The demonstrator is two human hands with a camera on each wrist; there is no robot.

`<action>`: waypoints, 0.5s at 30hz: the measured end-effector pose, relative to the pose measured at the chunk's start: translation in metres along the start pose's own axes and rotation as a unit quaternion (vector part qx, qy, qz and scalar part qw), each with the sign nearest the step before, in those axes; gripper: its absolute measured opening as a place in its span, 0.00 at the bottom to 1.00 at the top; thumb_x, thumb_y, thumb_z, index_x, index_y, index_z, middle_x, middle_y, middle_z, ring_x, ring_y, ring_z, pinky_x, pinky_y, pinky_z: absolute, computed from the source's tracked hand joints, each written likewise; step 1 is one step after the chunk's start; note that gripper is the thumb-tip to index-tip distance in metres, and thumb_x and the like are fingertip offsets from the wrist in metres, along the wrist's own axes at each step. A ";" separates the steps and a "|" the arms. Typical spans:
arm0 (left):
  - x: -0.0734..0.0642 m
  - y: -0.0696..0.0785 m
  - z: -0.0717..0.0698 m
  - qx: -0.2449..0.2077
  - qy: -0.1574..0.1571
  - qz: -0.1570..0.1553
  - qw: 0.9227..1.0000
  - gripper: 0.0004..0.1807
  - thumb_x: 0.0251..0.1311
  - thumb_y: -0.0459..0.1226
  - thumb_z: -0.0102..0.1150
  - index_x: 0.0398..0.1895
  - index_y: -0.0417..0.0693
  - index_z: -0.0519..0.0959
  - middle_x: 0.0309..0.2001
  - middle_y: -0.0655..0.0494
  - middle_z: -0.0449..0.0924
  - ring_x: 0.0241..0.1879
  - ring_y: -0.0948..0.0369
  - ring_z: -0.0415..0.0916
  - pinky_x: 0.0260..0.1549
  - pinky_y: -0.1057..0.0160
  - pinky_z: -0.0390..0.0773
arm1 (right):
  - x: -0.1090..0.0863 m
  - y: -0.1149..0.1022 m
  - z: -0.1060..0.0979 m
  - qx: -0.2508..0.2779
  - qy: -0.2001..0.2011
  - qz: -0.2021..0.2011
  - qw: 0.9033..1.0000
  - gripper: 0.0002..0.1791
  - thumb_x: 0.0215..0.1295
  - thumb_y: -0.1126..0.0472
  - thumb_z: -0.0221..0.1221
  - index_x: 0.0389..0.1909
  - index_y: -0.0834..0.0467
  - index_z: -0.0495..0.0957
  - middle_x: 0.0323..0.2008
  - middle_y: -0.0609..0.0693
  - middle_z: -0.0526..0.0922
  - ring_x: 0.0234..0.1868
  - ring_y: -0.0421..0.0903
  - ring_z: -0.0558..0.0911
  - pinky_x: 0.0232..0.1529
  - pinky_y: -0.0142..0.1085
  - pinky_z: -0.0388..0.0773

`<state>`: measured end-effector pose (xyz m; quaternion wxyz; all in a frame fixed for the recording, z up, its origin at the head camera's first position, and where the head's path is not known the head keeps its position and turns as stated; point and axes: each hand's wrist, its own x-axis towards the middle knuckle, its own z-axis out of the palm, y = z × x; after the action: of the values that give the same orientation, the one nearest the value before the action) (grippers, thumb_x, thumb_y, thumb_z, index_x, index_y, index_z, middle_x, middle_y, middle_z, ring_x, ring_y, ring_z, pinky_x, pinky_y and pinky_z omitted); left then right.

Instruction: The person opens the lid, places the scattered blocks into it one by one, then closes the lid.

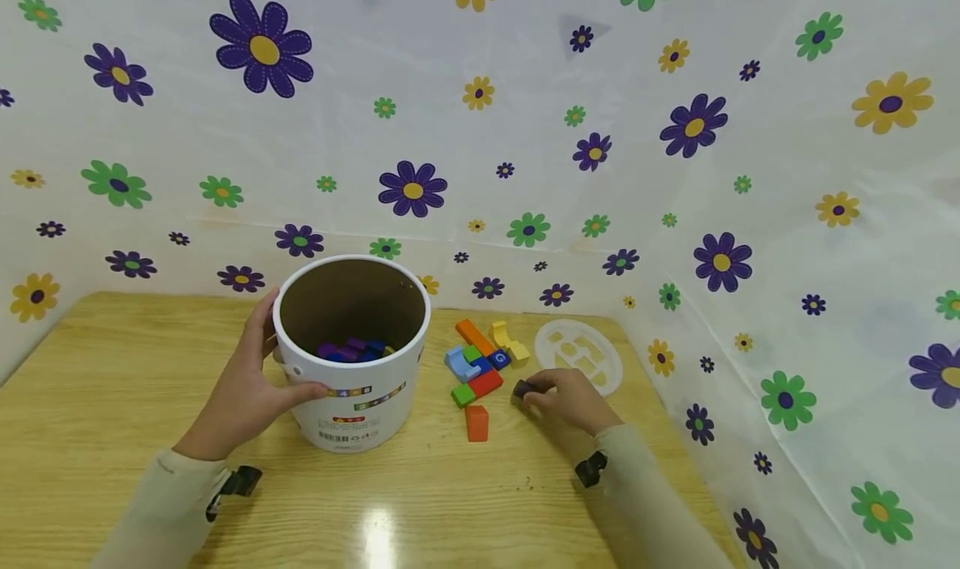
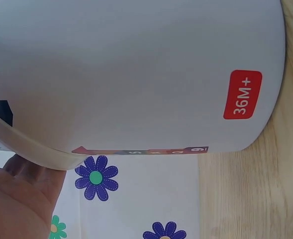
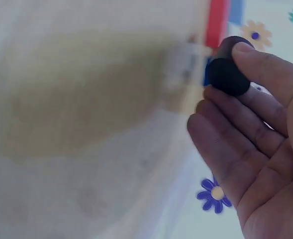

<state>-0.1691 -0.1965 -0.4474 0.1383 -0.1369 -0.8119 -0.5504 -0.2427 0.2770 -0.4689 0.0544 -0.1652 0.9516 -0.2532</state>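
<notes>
A white bucket with printed labels stands upright on the table, with purple, blue and yellow blocks at its bottom. My left hand grips the bucket's left side near the rim, thumb across the front and fingers round the back. In the left wrist view, fingers of that hand lie by the bucket's pale handle. Between thumb and fingertips, my right hand pinches a small black block with a rounded side. An orange-red block lies on the table between the bucket and this hand.
Beyond the orange-red block lies a cluster of several coloured blocks, including a red one and a yellow arch-shaped one. A white oval stencil-like plate with cut-outs lies behind my right hand. Flower-printed sheeting borders the wooden table.
</notes>
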 end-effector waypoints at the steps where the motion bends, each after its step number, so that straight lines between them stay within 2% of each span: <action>1: 0.000 -0.001 0.000 -0.001 0.001 0.001 1.000 0.73 0.45 0.35 0.85 0.83 0.76 0.39 0.81 0.54 0.50 0.76 0.39 0.53 0.67 0.23 0.60 | 0.001 0.000 -0.005 0.008 0.008 -0.004 1.000 0.14 0.68 0.53 0.68 0.50 0.54 0.88 0.40 0.43 0.89 0.45 0.44 0.85 0.52 0.47 0.85; 3: 0.001 -0.002 0.000 -0.001 0.001 0.002 1.000 0.74 0.45 0.34 0.85 0.83 0.76 0.39 0.81 0.54 0.50 0.76 0.40 0.53 0.67 0.23 0.60 | 0.002 -0.002 -0.016 0.024 0.040 -0.022 0.999 0.14 0.69 0.53 0.68 0.50 0.55 0.88 0.42 0.45 0.89 0.45 0.46 0.86 0.50 0.44 0.87; 5: 0.001 -0.003 -0.001 -0.001 0.003 0.004 1.000 0.74 0.44 0.34 0.85 0.83 0.75 0.39 0.81 0.55 0.51 0.76 0.40 0.54 0.68 0.24 0.60 | 0.005 -0.006 -0.026 0.041 0.076 -0.058 0.995 0.13 0.70 0.55 0.68 0.50 0.56 0.88 0.43 0.49 0.89 0.45 0.48 0.86 0.48 0.42 0.89; 9: 0.003 -0.003 -0.002 -0.001 0.002 0.007 1.000 0.74 0.44 0.33 0.85 0.84 0.75 0.39 0.81 0.56 0.51 0.76 0.41 0.54 0.68 0.24 0.60 | 0.013 -0.021 -0.039 0.048 0.156 -0.125 0.979 0.13 0.70 0.61 0.67 0.52 0.60 0.87 0.44 0.53 0.88 0.44 0.50 0.87 0.47 0.41 0.89; 15: 0.002 -0.002 -0.001 -0.007 -0.001 0.003 1.000 0.74 0.44 0.33 0.85 0.83 0.75 0.39 0.81 0.57 0.51 0.76 0.41 0.53 0.68 0.24 0.59 | 0.022 -0.056 -0.043 0.067 0.214 -0.162 0.961 0.15 0.67 0.64 0.69 0.52 0.62 0.84 0.47 0.56 0.86 0.47 0.55 0.86 0.52 0.47 0.88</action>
<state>-0.1720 -0.1978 -0.4480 0.1381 -0.1412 -0.8076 -0.5557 -0.2556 0.2440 -0.4039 -0.1811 -0.2555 0.8823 -0.3513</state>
